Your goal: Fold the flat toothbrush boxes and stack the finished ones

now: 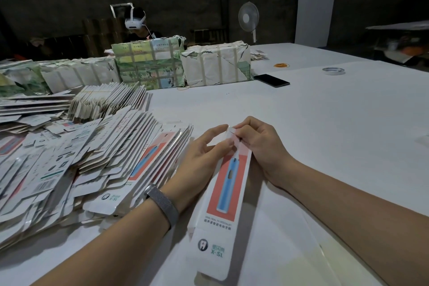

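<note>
A long white toothbrush box point(222, 204) with a red panel and a blue toothbrush picture lies lengthwise in front of me, raised at its far end. My left hand point(204, 158) holds that far end from the left, fingers curled on the top flap. From the right, my right hand point(257, 144) pinches the same flap with fingertips. A big heap of flat toothbrush boxes point(76, 160) covers the table on the left, fanned out in overlapping rows.
Paper-wrapped bundles point(181, 65) stand in a row at the back of the white table point(325, 123). A black phone point(272, 80), a tape roll point(333, 71) and rubber bands point(281, 65) lie beyond. A person with a headset point(135, 22) sits behind the bundles, near a fan point(248, 17).
</note>
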`<control>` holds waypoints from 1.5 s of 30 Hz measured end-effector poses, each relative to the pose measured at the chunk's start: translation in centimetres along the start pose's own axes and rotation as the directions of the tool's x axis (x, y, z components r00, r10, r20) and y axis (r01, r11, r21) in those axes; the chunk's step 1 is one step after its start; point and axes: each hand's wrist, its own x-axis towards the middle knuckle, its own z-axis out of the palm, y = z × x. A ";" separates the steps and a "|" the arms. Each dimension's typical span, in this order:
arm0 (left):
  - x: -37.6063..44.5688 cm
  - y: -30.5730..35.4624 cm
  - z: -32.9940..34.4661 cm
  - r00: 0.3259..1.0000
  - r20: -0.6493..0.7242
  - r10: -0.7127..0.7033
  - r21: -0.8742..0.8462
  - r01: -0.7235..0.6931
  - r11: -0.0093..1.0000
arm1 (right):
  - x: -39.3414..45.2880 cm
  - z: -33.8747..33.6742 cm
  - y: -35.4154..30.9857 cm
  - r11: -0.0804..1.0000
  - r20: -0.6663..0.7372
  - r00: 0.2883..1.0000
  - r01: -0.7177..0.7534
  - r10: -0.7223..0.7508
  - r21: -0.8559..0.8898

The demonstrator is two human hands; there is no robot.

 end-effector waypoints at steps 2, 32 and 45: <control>0.0 0.0 -0.1 1.000 0.000 -0.001 -0.014 0.001 1.000 | -0.1 0.1 -0.1 1.000 0.004 1.000 -0.002 0.002 0.018; 0.0 0.3 -0.6 0.995 0.101 -0.016 0.048 0.011 0.999 | -0.3 0.1 -0.3 0.999 0.003 0.999 0.033 -0.033 -0.022; 0.1 -0.2 -0.7 0.998 0.060 0.016 0.042 -0.019 0.999 | -0.6 0.0 -0.5 0.999 0.035 0.999 0.040 -0.040 0.005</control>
